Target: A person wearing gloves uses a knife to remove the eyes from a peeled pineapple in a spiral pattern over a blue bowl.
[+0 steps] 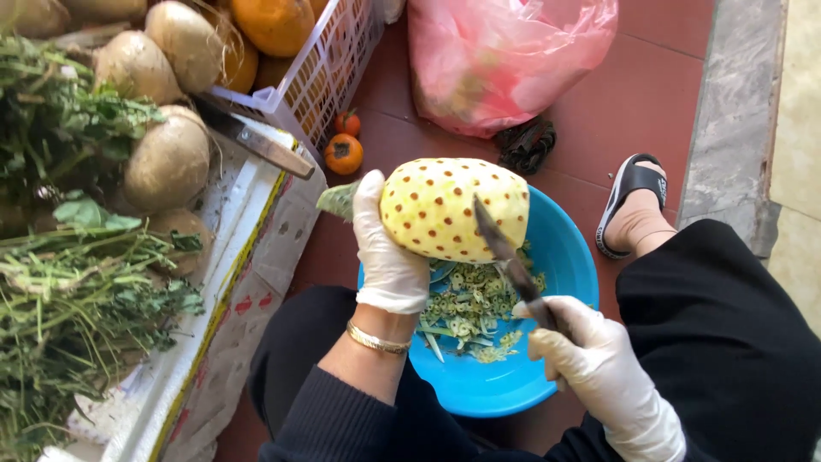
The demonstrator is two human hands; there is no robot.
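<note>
The left hand (389, 248), in a thin white glove, wraps its fingers around the near end of a peeled pineapple (453, 210), thumb side toward the leafy stub that pokes out just beyond the knuckles. The fruit hangs above a blue bowl (569, 265), yellow and dotted with brown eyes, tilted with its far end a little higher. The right hand (599, 368), gloved too, closes its fingers on the handle of a knife (505, 252); the blade runs up from the fingertips and lies against the pineapple's flank, edge on the flesh.

The fruit looks heavy and wet (bare flesh, no rind left to grip), so it is likely slippery and will bruise under a hard squeeze; the firmest hold seems to be where the left fingers already sit, at the crown end, with the palm cupping the curve.

Below the fingers, green-and-pale peelings (475, 308) pile in the bowl. Beyond the left knuckles lie two small orange fruits (345, 152) on the red floor, a white basket (325, 68), round pale roots (167, 162) and leafy greens (77, 282). A pink bag (505, 51) sits past the pineapple's far end.
</note>
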